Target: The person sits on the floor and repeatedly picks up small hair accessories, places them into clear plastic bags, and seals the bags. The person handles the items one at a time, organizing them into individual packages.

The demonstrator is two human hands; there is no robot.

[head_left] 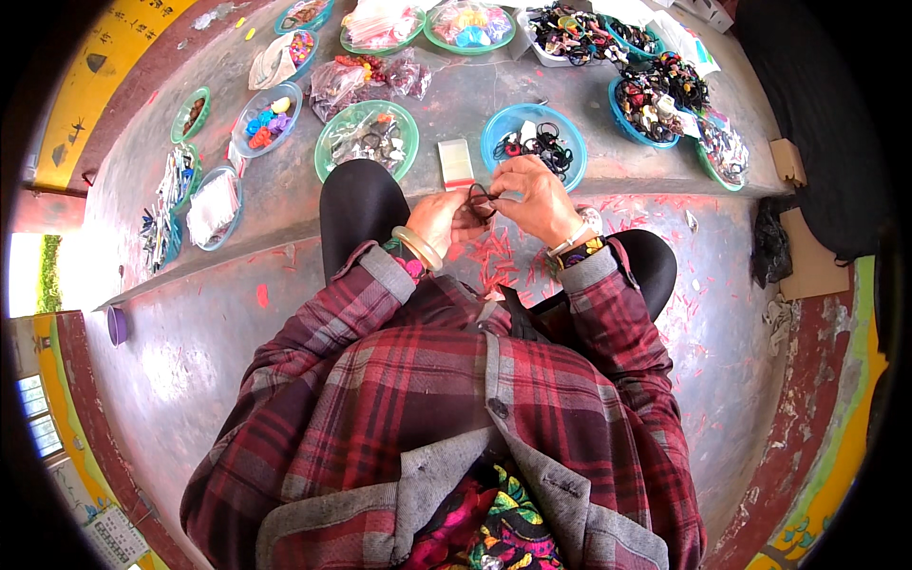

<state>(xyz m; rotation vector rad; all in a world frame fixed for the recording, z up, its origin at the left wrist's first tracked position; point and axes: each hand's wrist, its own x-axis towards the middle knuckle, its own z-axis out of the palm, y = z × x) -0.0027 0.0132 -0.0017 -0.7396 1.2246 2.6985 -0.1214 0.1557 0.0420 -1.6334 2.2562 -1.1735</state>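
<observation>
My left hand (pixel 442 224) and my right hand (pixel 540 201) meet in front of my knees, both closed on a thin black hair tie (pixel 482 201). The loop stands between the fingertips of the two hands. Just beyond my right hand is a blue basin (pixel 508 122) with several black hair ties (pixel 543 142) in it, some bearing small coloured bits. A small pale rectangular box (pixel 456 160) with a red near edge lies between that basin and a green basin (pixel 327 136). Clear plastic packets and small dark pieces fill the green one.
Red scraps (pixel 494 256) litter the floor below my hands. A raised concrete ledge (pixel 285 228) carries more basins, among them a blue one of dark hair accessories (pixel 655 103) and one of coloured pieces (pixel 266 123). A black bag (pixel 771 242) lies at the right.
</observation>
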